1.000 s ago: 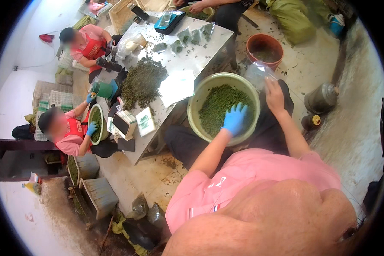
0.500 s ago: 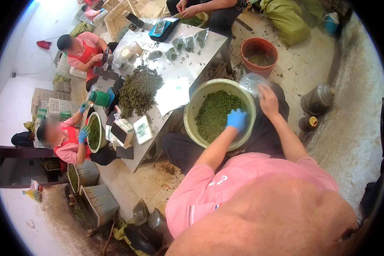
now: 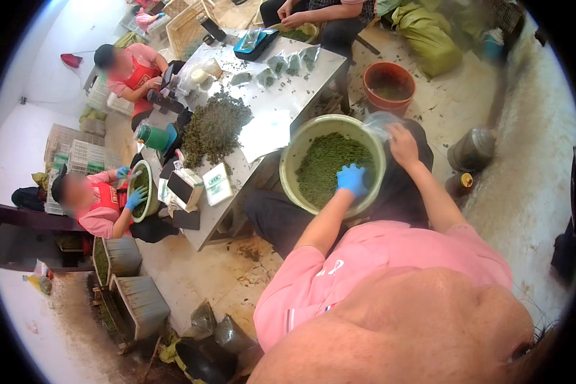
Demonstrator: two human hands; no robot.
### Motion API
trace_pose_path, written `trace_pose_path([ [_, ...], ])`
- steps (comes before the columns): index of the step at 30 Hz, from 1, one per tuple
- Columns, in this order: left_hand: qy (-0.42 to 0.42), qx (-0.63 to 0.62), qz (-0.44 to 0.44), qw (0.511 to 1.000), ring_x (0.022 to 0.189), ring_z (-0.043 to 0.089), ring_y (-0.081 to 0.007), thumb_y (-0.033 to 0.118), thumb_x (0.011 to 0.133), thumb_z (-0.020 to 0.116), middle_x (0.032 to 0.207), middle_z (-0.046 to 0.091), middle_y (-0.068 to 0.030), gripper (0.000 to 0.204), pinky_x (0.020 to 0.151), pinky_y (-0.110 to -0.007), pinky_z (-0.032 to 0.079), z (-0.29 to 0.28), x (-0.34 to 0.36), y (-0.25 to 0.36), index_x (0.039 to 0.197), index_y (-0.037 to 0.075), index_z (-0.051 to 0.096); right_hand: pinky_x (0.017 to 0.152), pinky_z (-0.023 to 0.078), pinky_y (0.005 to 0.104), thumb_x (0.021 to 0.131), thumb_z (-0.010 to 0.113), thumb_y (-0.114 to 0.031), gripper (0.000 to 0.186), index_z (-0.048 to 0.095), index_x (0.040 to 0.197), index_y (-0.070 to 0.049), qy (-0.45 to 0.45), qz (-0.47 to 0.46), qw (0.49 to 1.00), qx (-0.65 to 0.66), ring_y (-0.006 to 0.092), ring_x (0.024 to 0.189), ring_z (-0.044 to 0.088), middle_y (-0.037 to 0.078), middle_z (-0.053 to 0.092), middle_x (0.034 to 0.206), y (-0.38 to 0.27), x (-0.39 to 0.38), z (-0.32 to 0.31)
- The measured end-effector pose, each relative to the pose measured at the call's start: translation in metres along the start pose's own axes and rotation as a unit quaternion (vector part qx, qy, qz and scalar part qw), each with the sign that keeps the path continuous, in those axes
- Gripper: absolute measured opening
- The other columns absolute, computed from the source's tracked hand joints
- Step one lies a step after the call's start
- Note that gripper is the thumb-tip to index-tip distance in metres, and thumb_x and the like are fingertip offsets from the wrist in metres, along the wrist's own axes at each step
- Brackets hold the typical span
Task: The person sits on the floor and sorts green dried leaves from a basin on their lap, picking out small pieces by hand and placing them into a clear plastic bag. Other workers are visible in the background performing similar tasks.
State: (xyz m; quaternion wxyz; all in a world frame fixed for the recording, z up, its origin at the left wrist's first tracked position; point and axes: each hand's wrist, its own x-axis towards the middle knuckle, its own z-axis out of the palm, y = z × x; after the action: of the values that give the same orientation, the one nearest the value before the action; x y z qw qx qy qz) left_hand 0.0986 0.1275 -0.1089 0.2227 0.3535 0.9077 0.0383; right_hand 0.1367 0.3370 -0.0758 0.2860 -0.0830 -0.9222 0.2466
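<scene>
A wide pale green basin (image 3: pixel 287 168) rests at my lap, part filled with small green, peppercorn-like grains (image 3: pixel 323 160). My left hand (image 3: pixel 351 180), in a blue glove, lies on the grains at the basin's right side with its fingers spread. At the right rim, my bare right hand (image 3: pixel 403 146) grips a clear plastic bag (image 3: pixel 379 124). The bag hangs over the far right edge of the basin, and I cannot make out anything in it.
A metal table (image 3: pixel 304 96) at left carries a dark dried heap (image 3: pixel 217 128), white paper (image 3: pixel 266 136), filled bags and a blue scale (image 3: pixel 256 46). Beyond the basin stands a red bucket (image 3: pixel 388 89); metal canisters (image 3: pixel 472 150) stand by the right wall. Several co-workers sit around the table.
My left hand has shifted slightly on the grains, its fingers still spread. The bag in my right hand looks more gathered. At left, a co-worker's raised hand has come down to their basin.
</scene>
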Motion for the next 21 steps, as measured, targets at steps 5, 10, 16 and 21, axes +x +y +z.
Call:
trace_pose_path([
  [5,0.109,-0.132,-0.006,0.985,0.109,0.061,-0.0419,0.026,0.068,0.082,0.120,0.061,-0.0210,0.056,0.094,-0.047,0.052,0.039,0.004,-0.048,0.120,0.011,0.066,0.087,0.050,0.0428,0.089,0.056,-0.005,0.026,0.064,0.114,-0.005,-0.015,0.007,0.999,0.037,0.0360,0.102,0.062,0.012,0.065,0.112,-0.009,-0.015,-0.007],
  [10,0.245,-0.383,-0.053,0.889,0.091,0.071,-0.0305,0.014,0.071,0.080,0.100,0.073,-0.0188,0.040,0.084,-0.038,0.056,0.042,-0.007,-0.083,0.110,0.006,0.072,0.085,0.050,0.0422,0.093,0.058,-0.012,0.022,0.064,0.112,-0.004,-0.056,0.017,0.995,0.082,0.0368,0.099,0.063,0.014,0.065,0.108,-0.029,-0.030,-0.023],
  [16,0.235,-0.710,-0.069,0.660,0.085,0.064,-0.0158,0.005,0.079,0.077,0.100,0.071,-0.0070,0.035,0.078,-0.030,0.053,0.037,-0.024,-0.108,0.113,0.000,0.069,0.077,0.051,0.0424,0.091,0.066,-0.026,0.020,0.066,0.097,-0.007,-0.208,-0.011,0.974,0.086,0.0335,0.092,0.065,0.013,0.067,0.097,-0.065,0.003,-0.015],
  [21,0.232,-0.740,-0.094,0.624,0.084,0.067,-0.0150,0.003,0.084,0.074,0.102,0.071,-0.0064,0.034,0.072,-0.029,0.056,0.006,-0.040,-0.104,0.117,0.001,0.068,0.072,0.050,0.0434,0.086,0.072,-0.036,0.028,0.069,0.084,-0.008,-0.270,-0.084,0.958,0.043,0.0310,0.086,0.065,0.009,0.067,0.085,-0.060,0.044,0.024],
])
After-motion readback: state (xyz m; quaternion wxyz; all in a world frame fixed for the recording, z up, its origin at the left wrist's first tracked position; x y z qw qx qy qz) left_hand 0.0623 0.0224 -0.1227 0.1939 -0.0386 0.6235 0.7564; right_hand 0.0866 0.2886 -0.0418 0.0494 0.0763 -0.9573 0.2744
